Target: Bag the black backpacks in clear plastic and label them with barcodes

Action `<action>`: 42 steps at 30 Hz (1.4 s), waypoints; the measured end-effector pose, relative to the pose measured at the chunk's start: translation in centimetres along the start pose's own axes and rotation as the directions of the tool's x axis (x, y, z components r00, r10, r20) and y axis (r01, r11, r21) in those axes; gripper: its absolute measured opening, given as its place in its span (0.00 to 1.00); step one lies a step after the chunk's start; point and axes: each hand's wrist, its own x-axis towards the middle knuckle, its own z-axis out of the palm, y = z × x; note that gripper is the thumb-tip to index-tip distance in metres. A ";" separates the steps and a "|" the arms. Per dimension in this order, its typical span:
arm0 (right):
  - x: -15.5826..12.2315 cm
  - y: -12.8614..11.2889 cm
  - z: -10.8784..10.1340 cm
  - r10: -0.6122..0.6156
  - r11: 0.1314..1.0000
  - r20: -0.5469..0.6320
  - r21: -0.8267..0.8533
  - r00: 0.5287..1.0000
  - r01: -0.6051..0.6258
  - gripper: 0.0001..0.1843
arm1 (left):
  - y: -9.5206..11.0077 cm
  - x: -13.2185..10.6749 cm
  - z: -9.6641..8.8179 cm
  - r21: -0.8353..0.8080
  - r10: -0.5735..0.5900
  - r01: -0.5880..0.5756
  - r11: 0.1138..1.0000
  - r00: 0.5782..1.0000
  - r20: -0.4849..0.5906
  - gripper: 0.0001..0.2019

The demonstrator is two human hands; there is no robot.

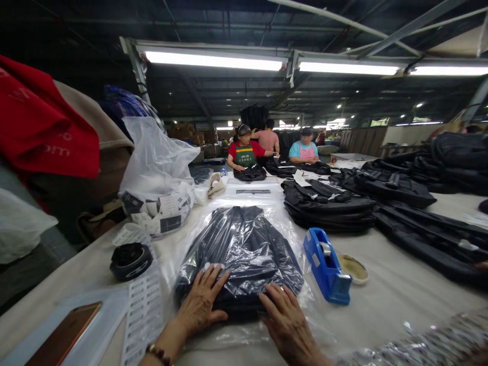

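A black backpack (244, 244) lies in a clear plastic bag (312, 310) right in front of me. My left hand (204, 297) rests on the near left part of the wrapped pack, fingers spread, with a beaded bracelet (158, 353) at the wrist. On the near right corner lies my right hand (284, 315), its fingers stretched out over the plastic. Neither hand grips anything. Just right of the bag stands a blue tape dispenser (326, 264) with a roll in it.
At left are a phone (63, 335), a strip of labels (143, 310), a black tape roll (130, 262) and a plastic sack of tags (160, 203). Stacked black bags (328, 203) fill the right side. Two co-workers (246, 152) sit or stand across the table.
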 end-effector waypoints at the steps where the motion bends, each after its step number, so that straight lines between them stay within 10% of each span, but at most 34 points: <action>1: 0.3 -0.2 0.7 -0.007 1.000 0.015 -0.018 1.000 0.007 0.22 | 0.0 0.0 -0.1 -0.005 -0.009 0.009 1.000 1.000 0.019 0.49; 13: -0.7 0.7 3.0 0.009 1.000 0.144 0.004 0.990 -0.010 0.25 | -0.2 -0.3 -2.2 -0.040 0.028 -0.019 0.999 0.972 0.232 0.49; 25: -0.9 -0.1 3.5 0.044 0.999 0.082 -0.005 0.996 -0.043 0.25 | 1.5 -1.3 -1.6 0.088 0.015 -0.023 0.996 0.996 0.090 0.46; 30: -0.8 -0.1 3.9 0.061 0.998 0.108 -0.016 0.992 -0.060 0.24 | 4.4 -0.1 -1.6 0.007 0.175 -0.177 0.984 0.977 0.120 0.45; 42: -3.9 -2.4 -0.8 -0.202 0.971 0.207 0.172 0.957 0.168 0.18 | 4.7 0.3 -0.9 -0.119 0.243 -0.226 0.967 0.959 0.149 0.38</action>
